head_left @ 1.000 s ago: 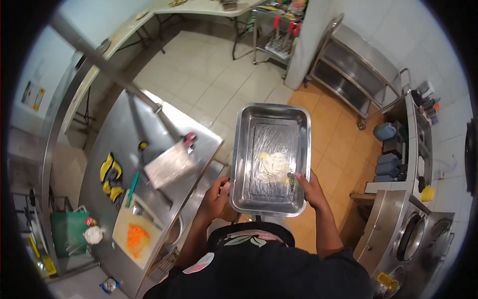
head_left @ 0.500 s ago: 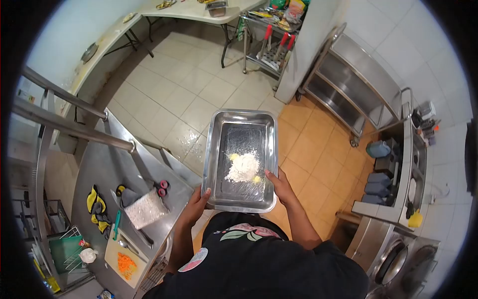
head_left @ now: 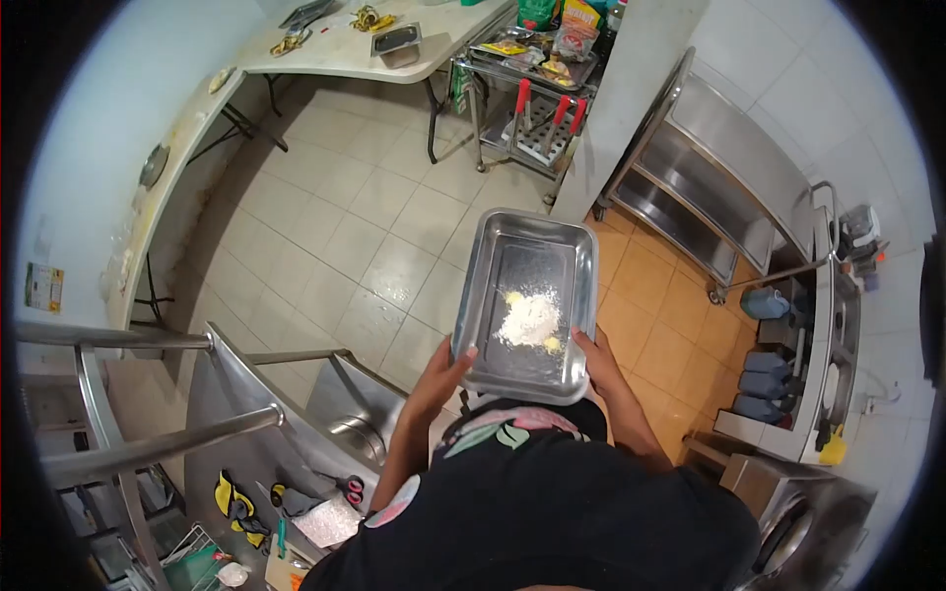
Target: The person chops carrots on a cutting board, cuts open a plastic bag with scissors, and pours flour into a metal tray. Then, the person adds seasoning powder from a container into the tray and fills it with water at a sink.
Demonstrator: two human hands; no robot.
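Between my hands is a deep rectangular metal baking pan, held level in front of my body. A heap of white powder with small yellow lumps beside it lies on the pan's bottom. My left hand grips the near left corner, its thumb over the rim. On the near right side my right hand clasps the rim, thumb on top. The fingers of both hands are partly hidden under the pan.
At lower left, a steel counter holds scissors, yellow-black gloves and a cutting board. Ahead stand a white folding table and a loaded cart. A steel trolley is at right.
My view has moved forward and turned. The steel counter with the cutting board has slid lower in view, and the far table and cart appear closer. Both hands still hold the pan.
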